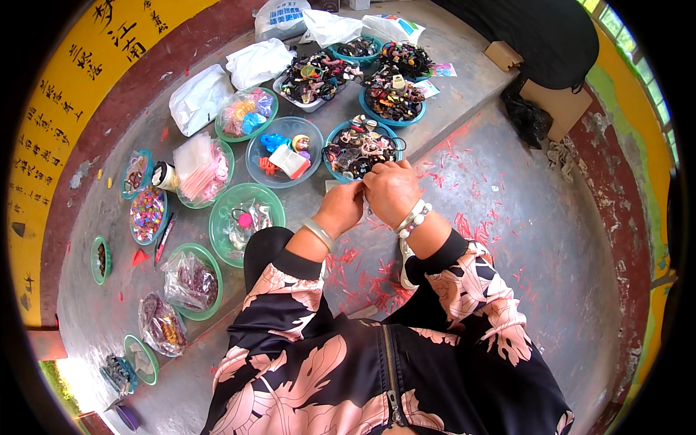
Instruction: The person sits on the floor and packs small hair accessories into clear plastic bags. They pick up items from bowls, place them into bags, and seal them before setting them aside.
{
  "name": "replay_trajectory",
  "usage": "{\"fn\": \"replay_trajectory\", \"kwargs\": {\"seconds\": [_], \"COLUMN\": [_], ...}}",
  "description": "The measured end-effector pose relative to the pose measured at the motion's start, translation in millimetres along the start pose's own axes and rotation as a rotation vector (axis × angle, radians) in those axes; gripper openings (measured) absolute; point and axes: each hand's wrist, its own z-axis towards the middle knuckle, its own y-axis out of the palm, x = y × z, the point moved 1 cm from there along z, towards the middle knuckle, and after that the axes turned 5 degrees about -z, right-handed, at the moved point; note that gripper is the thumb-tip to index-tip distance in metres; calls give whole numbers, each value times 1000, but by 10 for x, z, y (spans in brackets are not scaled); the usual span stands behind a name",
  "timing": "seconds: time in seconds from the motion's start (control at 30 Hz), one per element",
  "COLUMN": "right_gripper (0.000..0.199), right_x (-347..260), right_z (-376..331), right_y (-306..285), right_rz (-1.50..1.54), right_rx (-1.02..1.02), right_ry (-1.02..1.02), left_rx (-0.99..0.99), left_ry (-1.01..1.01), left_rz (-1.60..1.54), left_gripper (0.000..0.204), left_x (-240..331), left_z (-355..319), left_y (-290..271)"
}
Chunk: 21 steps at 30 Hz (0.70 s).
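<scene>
My left hand (339,210) and my right hand (394,193) meet in front of my body, fingertips pressed together. Both are closed in a pinch; whatever lies between the fingers is too small or hidden to name. A silver bangle (317,236) circles my left wrist, and a beaded bracelet (414,218) is on the right one. Just beyond the hands stands a blue basin (399,143) heaped with dark and beige hair ties (357,150). Left of my left hand, a green basin (215,226) holds clear plastic packets and a round pink piece (245,220).
A clear blue bowl (253,168) with colourful pieces sits farther left. Several more basins of hair ties, beads and bagged items spread leftward and back. White plastic bags (201,99) lie behind them. Red scraps (377,285) litter the floor. A black bag (527,116) lies at far right.
</scene>
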Motion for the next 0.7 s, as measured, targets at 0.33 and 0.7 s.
{"fn": "replay_trajectory", "kwargs": {"seconds": [0.33,0.7], "right_gripper": [7,4], "right_x": [-35,-60], "right_z": [18,49], "right_y": [-20,-104], "right_rz": [44,94], "right_rx": [112,166], "right_ry": [72,148], "left_rx": [76,174], "left_ry": [-18,64], "left_rz": [-45,-79], "left_gripper": [18,17], "left_x": [54,88], "left_z": [7,17], "left_y": [-16,-21]}}
